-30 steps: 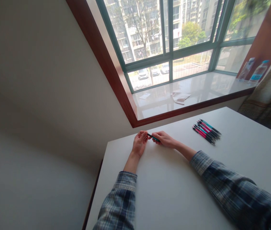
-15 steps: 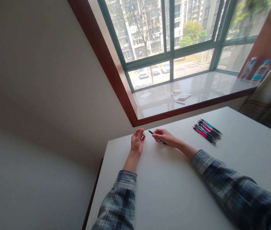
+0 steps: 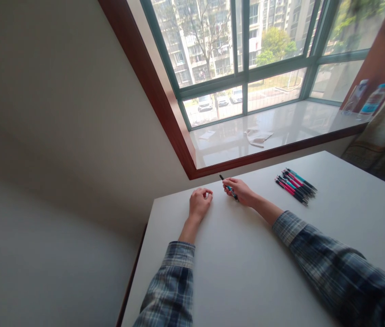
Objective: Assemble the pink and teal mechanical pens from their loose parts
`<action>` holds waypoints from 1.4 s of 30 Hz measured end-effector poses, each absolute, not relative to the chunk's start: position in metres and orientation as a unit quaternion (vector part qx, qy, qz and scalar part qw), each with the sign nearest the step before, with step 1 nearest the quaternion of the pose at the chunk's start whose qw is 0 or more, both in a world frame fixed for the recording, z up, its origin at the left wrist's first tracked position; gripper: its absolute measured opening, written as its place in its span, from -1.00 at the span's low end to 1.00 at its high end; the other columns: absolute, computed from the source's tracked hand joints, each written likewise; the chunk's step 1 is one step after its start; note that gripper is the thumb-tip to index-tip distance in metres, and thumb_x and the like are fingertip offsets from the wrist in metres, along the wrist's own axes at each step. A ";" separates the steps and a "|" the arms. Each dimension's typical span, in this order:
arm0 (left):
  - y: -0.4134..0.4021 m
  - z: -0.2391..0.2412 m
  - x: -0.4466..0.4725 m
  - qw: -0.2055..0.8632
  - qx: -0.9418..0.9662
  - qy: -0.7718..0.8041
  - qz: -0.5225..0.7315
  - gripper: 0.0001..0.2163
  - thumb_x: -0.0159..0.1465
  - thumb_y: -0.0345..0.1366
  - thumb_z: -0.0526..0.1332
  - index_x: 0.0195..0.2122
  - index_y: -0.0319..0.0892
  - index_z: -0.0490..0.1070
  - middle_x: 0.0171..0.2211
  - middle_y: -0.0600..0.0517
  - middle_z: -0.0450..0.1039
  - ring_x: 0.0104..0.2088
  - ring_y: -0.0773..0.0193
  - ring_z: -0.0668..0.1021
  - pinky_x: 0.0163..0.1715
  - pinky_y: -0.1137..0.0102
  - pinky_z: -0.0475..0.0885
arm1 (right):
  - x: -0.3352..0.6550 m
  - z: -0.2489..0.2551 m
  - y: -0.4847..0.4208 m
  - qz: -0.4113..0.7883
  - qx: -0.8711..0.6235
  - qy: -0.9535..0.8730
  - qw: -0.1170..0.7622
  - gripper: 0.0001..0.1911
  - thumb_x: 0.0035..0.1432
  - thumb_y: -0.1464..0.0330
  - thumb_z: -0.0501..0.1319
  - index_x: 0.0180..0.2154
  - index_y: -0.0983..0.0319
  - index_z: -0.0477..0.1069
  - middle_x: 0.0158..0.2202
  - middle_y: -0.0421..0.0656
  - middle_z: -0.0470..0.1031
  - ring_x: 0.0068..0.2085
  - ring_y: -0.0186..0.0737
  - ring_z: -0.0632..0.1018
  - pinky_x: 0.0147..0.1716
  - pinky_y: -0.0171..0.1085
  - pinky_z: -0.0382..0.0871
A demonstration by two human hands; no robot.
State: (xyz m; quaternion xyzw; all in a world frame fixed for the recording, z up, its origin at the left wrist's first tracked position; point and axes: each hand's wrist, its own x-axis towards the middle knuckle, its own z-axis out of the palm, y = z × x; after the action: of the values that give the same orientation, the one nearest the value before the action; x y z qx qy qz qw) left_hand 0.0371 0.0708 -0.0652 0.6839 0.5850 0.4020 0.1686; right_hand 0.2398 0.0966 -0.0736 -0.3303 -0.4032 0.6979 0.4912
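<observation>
My right hand (image 3: pixel 240 191) is closed round a black and teal pen (image 3: pixel 229 188), held aslant near the far edge of the white table (image 3: pixel 247 263). One dark end of the pen points up and away from me. To its left, my left hand (image 3: pixel 200 202) rests by the table edge with its back up, thumb and fingers curled together. Whatever its fingers hold, if anything, is hidden. Right of my right hand lies a bunch of pens (image 3: pixel 295 186), several of them, pink or teal with black parts, side by side on the table.
Beyond the table, a window sill (image 3: pixel 226 150) carries a crumpled white cloth or paper (image 3: pixel 258 137) and two clear bottles, one with a blue label (image 3: pixel 372 103). A wall (image 3: pixel 59 172) stands at the left, and a curtain (image 3: pixel 379 118) hangs at the right.
My left hand has turned over from palm up to back up, fingers curled. My right hand has shifted slightly right and up, and the pen is tilted more steeply.
</observation>
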 end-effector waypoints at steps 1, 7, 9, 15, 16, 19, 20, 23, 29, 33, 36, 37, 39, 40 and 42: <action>0.071 -0.066 0.036 0.168 0.684 0.585 0.402 -0.88 0.12 -0.40 0.32 -0.44 -0.05 0.64 -0.50 0.04 0.35 -0.39 0.18 0.38 -0.22 0.31 0.26 | 0.240 -0.073 0.096 0.699 -0.331 -0.403 0.489 -0.57 -0.05 0.08 0.51 -0.39 0.26 0.43 -0.40 -0.18 0.43 -0.43 -0.37 0.37 -0.48 -0.32 0.22; 0.072 -0.068 0.033 0.182 0.677 0.582 0.413 -0.88 0.09 -0.43 0.35 -0.46 -0.03 0.63 -0.47 0.02 0.36 -0.34 0.13 0.39 -0.15 0.28 0.28 | 0.238 -0.069 0.094 0.700 -0.335 -0.405 0.483 -0.58 -0.04 0.09 0.50 -0.39 0.26 0.43 -0.42 -0.19 0.41 -0.46 -0.39 0.35 -0.49 -0.34 0.20; 0.072 -0.068 0.033 0.179 0.678 0.583 0.411 -0.87 0.09 -0.44 0.35 -0.45 -0.04 0.63 -0.45 0.01 0.38 -0.33 0.13 0.40 -0.13 0.28 0.29 | 0.238 -0.069 0.094 0.699 -0.336 -0.406 0.483 -0.58 -0.03 0.09 0.49 -0.39 0.25 0.43 -0.42 -0.19 0.42 -0.45 -0.39 0.35 -0.49 -0.34 0.19; 0.071 -0.067 0.035 0.210 0.671 0.562 0.435 -0.87 0.08 -0.44 0.36 -0.45 -0.04 0.63 -0.39 -0.02 0.47 -0.30 0.11 0.41 -0.10 0.27 0.29 | 0.239 -0.071 0.094 0.699 -0.338 -0.407 0.481 -0.59 -0.03 0.09 0.49 -0.39 0.25 0.43 -0.42 -0.19 0.42 -0.46 -0.38 0.36 -0.49 -0.33 0.20; 0.071 -0.067 0.036 0.221 0.668 0.557 0.442 -0.87 0.08 -0.44 0.37 -0.44 -0.04 0.64 -0.38 -0.02 0.49 -0.31 0.12 0.41 -0.11 0.28 0.30 | 0.239 -0.071 0.094 0.698 -0.338 -0.408 0.481 -0.58 -0.03 0.09 0.49 -0.39 0.25 0.43 -0.43 -0.19 0.42 -0.47 -0.38 0.36 -0.50 -0.33 0.20; 0.069 -0.065 0.037 0.235 0.664 0.553 0.445 -0.87 0.08 -0.43 0.38 -0.39 -0.03 0.65 -0.38 0.00 0.51 -0.34 0.14 0.40 -0.13 0.29 0.32 | 0.240 -0.072 0.094 0.699 -0.338 -0.409 0.479 -0.57 -0.04 0.08 0.49 -0.38 0.25 0.43 -0.44 -0.19 0.43 -0.48 -0.38 0.36 -0.50 -0.33 0.19; 0.069 -0.065 0.037 0.231 0.666 0.554 0.443 -0.86 0.08 -0.43 0.38 -0.38 -0.03 0.65 -0.38 0.01 0.51 -0.35 0.15 0.40 -0.14 0.29 0.32 | 0.240 -0.072 0.094 0.700 -0.338 -0.408 0.478 -0.57 -0.04 0.08 0.50 -0.38 0.25 0.43 -0.44 -0.19 0.43 -0.49 -0.39 0.36 -0.51 -0.33 0.18; 0.067 -0.065 0.037 0.223 0.674 0.548 0.443 -0.83 0.08 -0.43 0.37 -0.34 -0.02 0.66 -0.39 0.02 0.52 -0.37 0.16 0.40 -0.16 0.29 0.33 | 0.240 -0.072 0.093 0.702 -0.337 -0.407 0.477 -0.57 -0.04 0.08 0.50 -0.38 0.26 0.44 -0.44 -0.19 0.43 -0.48 -0.39 0.36 -0.50 -0.33 0.19; 0.062 -0.063 0.041 0.228 0.725 0.522 0.387 -0.73 0.11 -0.41 0.36 -0.19 0.02 0.68 -0.35 0.05 0.59 -0.39 0.19 0.42 -0.21 0.32 0.33 | 0.243 -0.071 0.091 0.708 -0.327 -0.399 0.482 -0.59 0.01 0.08 0.48 -0.33 0.26 0.50 -0.40 -0.17 0.44 -0.45 -0.37 0.39 -0.47 -0.33 0.24; 0.060 -0.061 0.041 0.238 0.742 0.502 0.375 -0.71 0.10 -0.40 0.37 -0.16 0.05 0.68 -0.35 0.07 0.60 -0.39 0.20 0.43 -0.22 0.34 0.34 | 0.245 -0.071 0.090 0.719 -0.317 -0.386 0.483 -0.56 0.06 0.02 0.44 -0.25 0.26 0.54 -0.40 -0.17 0.43 -0.44 -0.35 0.41 -0.47 -0.33 0.27; 0.060 -0.062 0.041 0.227 0.748 0.502 0.369 -0.71 0.12 -0.39 0.36 -0.14 0.05 0.67 -0.35 0.07 0.61 -0.39 0.21 0.44 -0.22 0.34 0.35 | 0.245 -0.071 0.090 0.726 -0.314 -0.380 0.479 -0.57 0.09 0.04 0.43 -0.23 0.27 0.58 -0.41 -0.16 0.43 -0.44 -0.35 0.40 -0.48 -0.33 0.27; 0.060 -0.062 0.041 0.223 0.749 0.504 0.368 -0.71 0.12 -0.39 0.36 -0.14 0.05 0.67 -0.34 0.06 0.61 -0.39 0.21 0.44 -0.22 0.34 0.35 | 0.245 -0.070 0.090 0.727 -0.314 -0.380 0.478 -0.58 0.10 0.05 0.43 -0.23 0.28 0.59 -0.41 -0.16 0.43 -0.44 -0.35 0.40 -0.48 -0.33 0.27; 0.061 -0.063 0.042 0.223 0.745 0.506 0.373 -0.71 0.12 -0.39 0.36 -0.14 0.04 0.68 -0.34 0.06 0.61 -0.39 0.22 0.45 -0.23 0.34 0.35 | 0.245 -0.069 0.089 0.728 -0.314 -0.383 0.474 -0.62 0.11 0.10 0.42 -0.23 0.29 0.61 -0.42 -0.15 0.44 -0.45 -0.36 0.39 -0.48 -0.33 0.26; 0.061 -0.063 0.042 0.225 0.742 0.507 0.377 -0.71 0.11 -0.39 0.36 -0.15 0.03 0.68 -0.34 0.06 0.61 -0.39 0.22 0.45 -0.23 0.35 0.35 | 0.246 -0.069 0.088 0.730 -0.312 -0.385 0.471 -0.64 0.11 0.12 0.42 -0.24 0.30 0.62 -0.41 -0.15 0.44 -0.45 -0.36 0.39 -0.48 -0.34 0.26; 0.060 -0.063 0.043 0.224 0.742 0.509 0.375 -0.73 0.12 -0.38 0.36 -0.16 0.03 0.67 -0.34 0.06 0.61 -0.39 0.22 0.45 -0.24 0.35 0.35 | 0.246 -0.068 0.087 0.733 -0.306 -0.392 0.465 -0.67 0.11 0.16 0.41 -0.23 0.30 0.64 -0.40 -0.14 0.46 -0.44 -0.36 0.40 -0.48 -0.34 0.27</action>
State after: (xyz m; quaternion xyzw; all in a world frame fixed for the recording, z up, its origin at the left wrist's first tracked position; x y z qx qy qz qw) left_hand 0.0425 0.0605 -0.0634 0.7416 0.5093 0.3749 0.2238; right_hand 0.2458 0.0866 -0.0678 -0.3063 -0.3921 0.7326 0.4645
